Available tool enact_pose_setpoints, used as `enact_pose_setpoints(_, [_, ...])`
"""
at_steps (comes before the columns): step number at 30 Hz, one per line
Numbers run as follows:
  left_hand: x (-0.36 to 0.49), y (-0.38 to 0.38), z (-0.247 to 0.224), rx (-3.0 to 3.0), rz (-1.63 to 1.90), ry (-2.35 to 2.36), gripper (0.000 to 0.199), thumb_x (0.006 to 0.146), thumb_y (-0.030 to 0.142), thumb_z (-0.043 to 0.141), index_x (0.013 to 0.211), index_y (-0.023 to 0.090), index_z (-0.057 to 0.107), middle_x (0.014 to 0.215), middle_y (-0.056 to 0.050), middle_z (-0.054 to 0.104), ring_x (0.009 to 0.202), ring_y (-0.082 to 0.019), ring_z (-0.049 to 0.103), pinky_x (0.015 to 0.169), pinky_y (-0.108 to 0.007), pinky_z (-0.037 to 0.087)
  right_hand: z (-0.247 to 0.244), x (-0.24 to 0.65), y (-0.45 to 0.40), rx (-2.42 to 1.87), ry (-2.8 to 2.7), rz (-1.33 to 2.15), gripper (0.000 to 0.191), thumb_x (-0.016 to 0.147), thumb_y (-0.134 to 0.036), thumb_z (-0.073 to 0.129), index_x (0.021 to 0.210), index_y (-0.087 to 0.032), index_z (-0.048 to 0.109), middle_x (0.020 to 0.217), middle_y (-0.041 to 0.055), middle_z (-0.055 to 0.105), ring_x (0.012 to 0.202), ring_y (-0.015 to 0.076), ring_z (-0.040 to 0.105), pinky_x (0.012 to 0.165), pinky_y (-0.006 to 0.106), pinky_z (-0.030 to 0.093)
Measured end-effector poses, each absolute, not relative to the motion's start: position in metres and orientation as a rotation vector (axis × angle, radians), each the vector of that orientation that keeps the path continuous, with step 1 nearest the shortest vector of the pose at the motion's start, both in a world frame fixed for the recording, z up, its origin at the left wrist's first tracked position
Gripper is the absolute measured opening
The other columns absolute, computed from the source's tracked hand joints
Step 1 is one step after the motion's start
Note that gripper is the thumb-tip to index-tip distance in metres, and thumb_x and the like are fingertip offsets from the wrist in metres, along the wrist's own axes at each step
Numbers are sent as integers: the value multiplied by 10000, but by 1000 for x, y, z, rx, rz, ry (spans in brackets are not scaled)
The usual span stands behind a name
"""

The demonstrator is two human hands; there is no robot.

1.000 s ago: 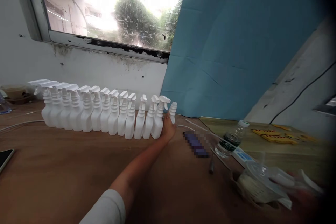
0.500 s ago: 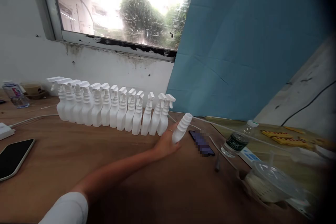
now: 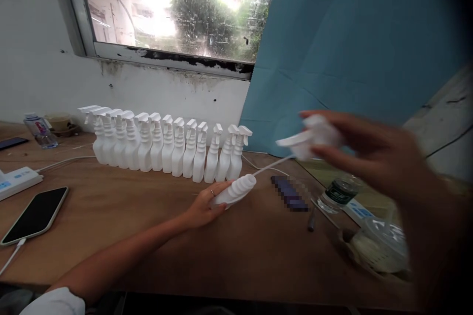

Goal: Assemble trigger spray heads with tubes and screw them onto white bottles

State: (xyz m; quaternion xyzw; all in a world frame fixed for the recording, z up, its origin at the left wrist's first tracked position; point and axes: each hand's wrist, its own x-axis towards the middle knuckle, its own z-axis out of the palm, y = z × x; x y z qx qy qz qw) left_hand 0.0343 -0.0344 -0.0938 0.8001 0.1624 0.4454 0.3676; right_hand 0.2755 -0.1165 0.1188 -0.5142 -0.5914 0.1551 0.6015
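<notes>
My left hand [image 3: 207, 206] is closed around a white plastic bottle [image 3: 240, 189], which is tilted with its open neck toward the right. Between thumb and fingers, my right hand [image 3: 369, 147] grips a white trigger sprayer head [image 3: 314, 138], slightly blurred. From the head a thin dip tube [image 3: 273, 163] slants down to the bottle's mouth; whether its tip is inside I cannot tell. Behind my left hand, several white spray bottles [image 3: 167, 145] with trigger heads stand upright in a row along the wall.
On the left lie a black-screened phone [image 3: 35, 214] and a white power strip [image 3: 20, 182], with a drink bottle [image 3: 40, 130] farther back. To the right are a pixelated dark phone [image 3: 290, 193], a water bottle [image 3: 338, 194] and a clear lidded cup [image 3: 382, 241]. A blue cloth [image 3: 332, 34] hangs behind.
My right hand has come into view from the right, holding a sprayer head with its tube. My left hand has shifted left and tipped the bottle farther over to the right.
</notes>
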Motion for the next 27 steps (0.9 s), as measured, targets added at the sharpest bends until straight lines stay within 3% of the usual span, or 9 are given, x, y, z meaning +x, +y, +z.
enact_pose_setpoints(3, [30,-26,-103,1908,1115,411,572,882,268,598,1428,246,430,1466,-91,454,1343,-287,423,1122,-461,320,115,248,-86,-1091,-2063,215,401,733,-287,746,1132,-267,709,1166,2,690,984,223,644,799,340,508])
enact_pose_setpoints(7, [21,-16,-110,1778,1089,353,609,877,304,617,1446,240,410,1488,-93,426,1376,-290,376,1145,-467,271,78,222,-47,-1051,-2210,297,291,808,-349,688,1078,-240,687,987,12,701,831,195,635,713,304,505])
enact_pose_setpoints(13, [20,-14,-110,1736,1047,372,637,869,356,620,1451,224,400,1473,-114,440,1357,-302,395,1134,-477,277,41,216,-30,-1021,-2034,496,264,800,-398,694,1013,-242,690,918,7,681,801,184,602,671,279,463])
enact_pose_setpoints(17, [23,-12,-104,1750,1049,355,659,850,388,643,1440,226,397,1444,-136,458,1304,-311,448,1087,-481,348,25,214,-23,-986,-1809,642,255,759,-426,726,898,-217,678,777,-18,631,712,156,578,609,251,443])
enact_pose_setpoints(20, [26,-5,-80,1747,1244,358,696,848,424,646,1453,257,345,1424,-143,450,1255,-292,486,1006,-428,440,7,206,-20,-908,-1611,774,282,731,-431,750,878,-214,647,761,-16,641,701,163,603,614,257,474])
enact_pose_setpoints(23, [31,0,-39,1757,1502,336,607,875,446,610,1411,266,388,1384,-119,480,1253,-256,483,1000,-377,443,-11,193,-18,-797,-1414,949,350,736,-427,750,990,-231,610,748,-8,670,663,176,637,613,283,515])
enact_pose_setpoints(25, [37,0,-11,1831,1491,342,485,890,408,604,1334,252,485,1299,-94,560,1153,-218,564,975,-343,457,-21,186,-18,-727,-1314,1021,414,741,-430,748,1065,-236,578,718,-13,670,613,175,638,586,293,526])
enact_pose_setpoints(27, [42,-1,7,1850,1427,422,352,893,390,605,1201,220,598,1102,-65,661,847,-154,662,828,-293,515,-27,184,-17,-694,-1263,1045,417,741,-440,746,1054,-226,573,707,-7,672,593,179,640,564,299,528])
